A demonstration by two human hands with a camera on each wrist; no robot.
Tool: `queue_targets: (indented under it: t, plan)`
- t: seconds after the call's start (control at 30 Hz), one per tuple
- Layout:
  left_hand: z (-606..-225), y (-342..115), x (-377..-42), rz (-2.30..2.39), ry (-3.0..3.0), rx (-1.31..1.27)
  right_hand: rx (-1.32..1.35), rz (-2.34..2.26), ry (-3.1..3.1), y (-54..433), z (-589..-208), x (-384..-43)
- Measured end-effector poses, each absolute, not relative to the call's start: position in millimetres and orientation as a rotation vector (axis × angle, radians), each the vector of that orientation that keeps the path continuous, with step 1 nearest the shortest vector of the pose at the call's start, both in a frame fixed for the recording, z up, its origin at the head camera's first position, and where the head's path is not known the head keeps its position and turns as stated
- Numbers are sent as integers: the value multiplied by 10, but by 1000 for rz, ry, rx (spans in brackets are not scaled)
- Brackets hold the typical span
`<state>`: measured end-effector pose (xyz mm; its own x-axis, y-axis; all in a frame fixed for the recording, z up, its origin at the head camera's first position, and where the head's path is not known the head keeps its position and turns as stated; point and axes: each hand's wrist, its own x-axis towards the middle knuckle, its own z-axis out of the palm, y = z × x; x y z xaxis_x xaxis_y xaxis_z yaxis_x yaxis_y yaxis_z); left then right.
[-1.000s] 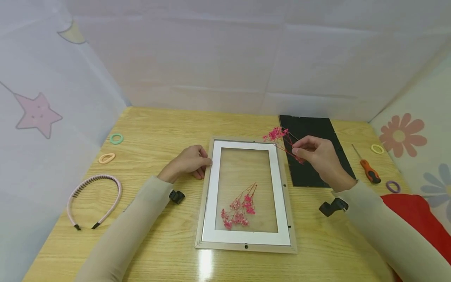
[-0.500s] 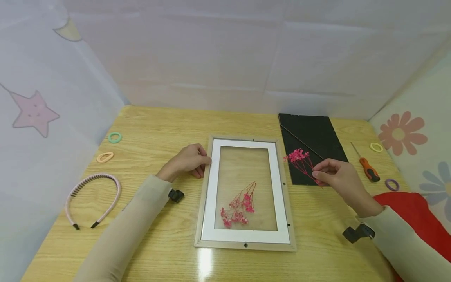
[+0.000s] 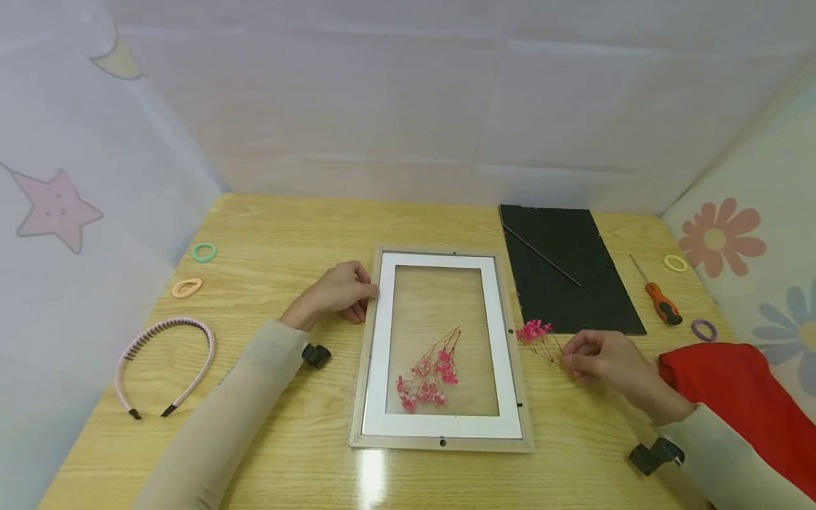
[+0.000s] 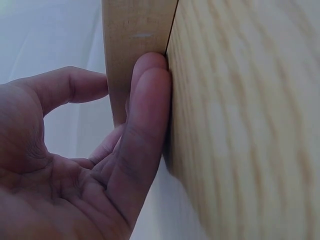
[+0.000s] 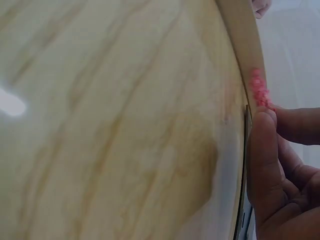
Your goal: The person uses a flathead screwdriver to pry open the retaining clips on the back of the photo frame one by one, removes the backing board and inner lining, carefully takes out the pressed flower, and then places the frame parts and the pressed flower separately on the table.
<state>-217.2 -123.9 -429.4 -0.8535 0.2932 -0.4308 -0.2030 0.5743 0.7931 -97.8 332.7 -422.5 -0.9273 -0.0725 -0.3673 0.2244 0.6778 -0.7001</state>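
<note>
Picture frame (image 3: pixel 395 442): flat on the table (image 3: pixel 280 460), centre and nearest; hours below count from its middle, 12 pointing away from the person.
Lying sprig (image 3: pixel 446 366): pink, inside the opening of the white mat (image 3: pixel 446 427), towards 7 o'clock, stem ends pointing to 1.
Red cloth (image 3: pixel 714 382): between 3 and 4 o'clock, partly behind the right sleeve.
Right hand (image 3: pixel 605 365): at 3 o'clock, thumb and fingers pinching a thin stem.
Held sprig (image 3: pixel 533 331): between that hand and the frame, blossoms just beside the wood; whether they touch, I cannot tell.
Left hand (image 3: pixel 340 289): at 10 o'clock, gripping the frame's side bar.
Black board (image 3: pixel 567 241): farther off at 2 o'clock, a thin rod (image 3: pixel 542 255) slanting across it.
Step in hand: apparently handling the second sprig while steadying the frame.
Next move calls for: probably a light pinch, sparing the brittle-looking blossoms.
</note>
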Motion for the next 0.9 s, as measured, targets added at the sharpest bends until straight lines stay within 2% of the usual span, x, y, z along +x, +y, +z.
queue_targets:
  t: [0.9]
  plan:
    - [-4282, -1243, -2169, 1237, 2276, 74, 78, -733, 2607, 3287, -4236, -927]
